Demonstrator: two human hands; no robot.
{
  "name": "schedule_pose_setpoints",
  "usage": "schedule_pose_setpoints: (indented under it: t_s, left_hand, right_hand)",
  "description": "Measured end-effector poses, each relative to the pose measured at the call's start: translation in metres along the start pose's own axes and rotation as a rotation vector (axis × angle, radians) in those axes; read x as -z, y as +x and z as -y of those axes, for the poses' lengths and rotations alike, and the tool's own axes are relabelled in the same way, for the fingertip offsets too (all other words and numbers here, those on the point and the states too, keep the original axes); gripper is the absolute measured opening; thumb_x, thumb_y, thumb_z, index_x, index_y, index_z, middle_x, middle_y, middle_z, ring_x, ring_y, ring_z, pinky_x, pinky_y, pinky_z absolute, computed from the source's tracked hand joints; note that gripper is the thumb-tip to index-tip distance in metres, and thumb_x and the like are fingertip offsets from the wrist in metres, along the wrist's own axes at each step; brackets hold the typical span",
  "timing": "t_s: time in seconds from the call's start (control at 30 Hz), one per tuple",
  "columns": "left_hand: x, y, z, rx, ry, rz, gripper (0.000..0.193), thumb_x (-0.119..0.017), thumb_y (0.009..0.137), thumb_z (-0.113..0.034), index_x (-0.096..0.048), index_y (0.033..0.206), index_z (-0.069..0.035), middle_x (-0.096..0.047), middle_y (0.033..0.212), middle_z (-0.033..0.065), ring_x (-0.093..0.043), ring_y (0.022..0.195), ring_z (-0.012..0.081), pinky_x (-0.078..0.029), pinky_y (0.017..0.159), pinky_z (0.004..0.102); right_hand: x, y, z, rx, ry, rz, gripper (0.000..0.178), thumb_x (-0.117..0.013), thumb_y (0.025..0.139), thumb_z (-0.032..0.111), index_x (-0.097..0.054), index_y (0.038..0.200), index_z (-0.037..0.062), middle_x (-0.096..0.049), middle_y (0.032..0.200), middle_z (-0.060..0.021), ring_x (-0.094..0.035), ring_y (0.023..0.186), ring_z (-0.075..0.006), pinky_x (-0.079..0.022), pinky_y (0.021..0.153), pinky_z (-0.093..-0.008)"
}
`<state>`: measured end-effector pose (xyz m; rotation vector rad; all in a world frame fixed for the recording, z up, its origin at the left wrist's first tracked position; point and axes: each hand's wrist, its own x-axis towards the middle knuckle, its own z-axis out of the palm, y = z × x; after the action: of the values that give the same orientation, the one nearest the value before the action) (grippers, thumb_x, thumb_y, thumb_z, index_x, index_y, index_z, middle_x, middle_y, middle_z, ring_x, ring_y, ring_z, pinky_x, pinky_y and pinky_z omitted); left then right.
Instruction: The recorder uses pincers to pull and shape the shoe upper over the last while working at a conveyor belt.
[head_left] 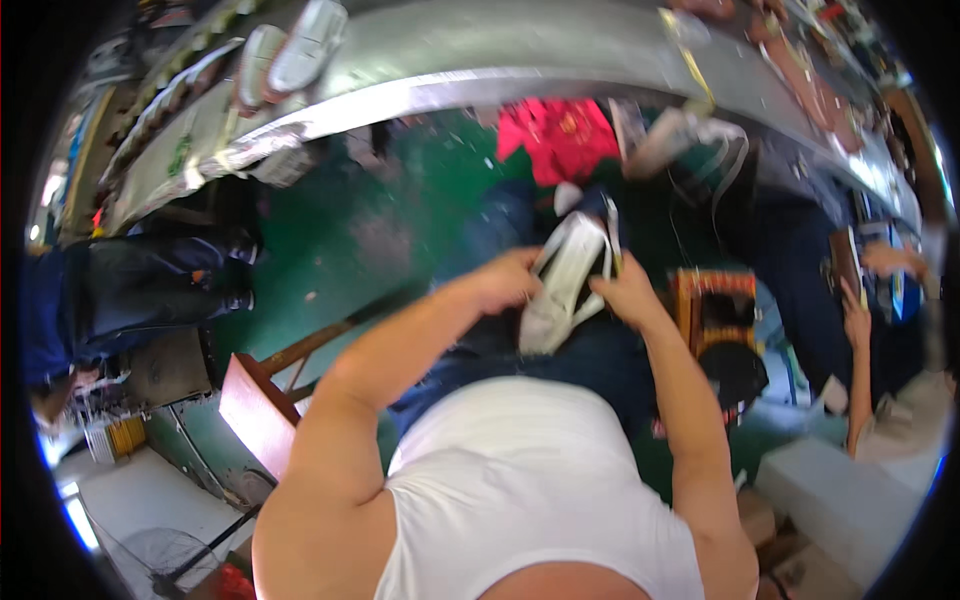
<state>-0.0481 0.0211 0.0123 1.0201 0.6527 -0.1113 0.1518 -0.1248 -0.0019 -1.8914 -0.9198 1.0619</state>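
a white shoe (566, 272) sits between the hands (511, 281) (630, 293); one at either side.

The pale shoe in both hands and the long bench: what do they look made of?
Pale shoe: perhaps leather or a synthetic, judging by its smooth, soft sheen; blur leaves it open. Long bench: probably sheet metal, glossy grey, since light glares off it.

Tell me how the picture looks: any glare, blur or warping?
Head view: the front edge of the metal bench bows into an arc, and the corners go black; head view: glare whitens parts of that edge; head view: the bright red item near it looks smeared, and the pale shoe is soft, its fine detail lost.
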Motion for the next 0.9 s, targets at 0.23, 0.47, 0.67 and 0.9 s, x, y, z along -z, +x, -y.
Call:
schedule_pose_setpoints:
  t_s: [0.23, 0.47, 0.67, 0.9]
  left_hand:
    - [-0.016, -0.025, 0.01, -0.073, 0.056, -0.006, 0.085, -0.071, 0.075, 0.001, -0.029, 0.15, -0.001, -0.054, 0.134, 0.011, -0.053, 0.121, 0.0195, -0.04, 0.105, 0.0315]
    - [-0.03, -0.028, 0.03, -0.11, 0.018, -0.09, 0.086, -0.069, 0.079, 0.005, -0.023, 0.151, -0.001, -0.047, 0.141, 0.0114, -0.045, 0.13, 0.0185, -0.034, 0.111, 0.0325]
    - [-0.028, -0.031, 0.044, -0.201, -0.291, -0.014, 0.073, -0.055, 0.097, -0.026, -0.017, 0.154, -0.003, -0.041, 0.148, 0.0144, -0.043, 0.134, 0.0232, -0.031, 0.113, 0.0349]
    - [-0.047, -0.013, 0.027, 0.039, -0.46, -0.493, 0.062, -0.026, 0.105, -0.051, -0.042, 0.146, -0.007, -0.049, 0.144, 0.0121, -0.049, 0.129, 0.0227, -0.039, 0.106, 0.0366]
  right_hand:
    - [0.028, -0.038, 0.041, -0.104, -0.232, -0.02, 0.041, -0.064, 0.089, 0.027, -0.055, 0.111, -0.0066, -0.067, 0.096, -0.0249, -0.064, 0.095, -0.0427, -0.048, 0.085, -0.0447]
    - [0.04, -0.09, 0.066, 0.221, -0.595, 0.293, 0.04, -0.059, 0.092, 0.017, -0.053, 0.123, -0.0066, -0.063, 0.112, -0.0242, -0.06, 0.105, -0.0397, -0.048, 0.091, -0.0431]
    - [0.027, -0.071, 0.115, 0.219, -0.985, 0.43, 0.034, -0.061, 0.089, 0.016, -0.057, 0.113, -0.0073, -0.064, 0.104, -0.0256, -0.063, 0.098, -0.0405, -0.049, 0.087, -0.0469]
    - [0.01, -0.058, 0.081, 0.178, -0.776, 0.517, 0.025, -0.062, 0.088, 0.02, -0.06, 0.1, -0.0015, -0.066, 0.087, -0.0226, -0.063, 0.086, -0.0429, -0.05, 0.077, -0.0494]
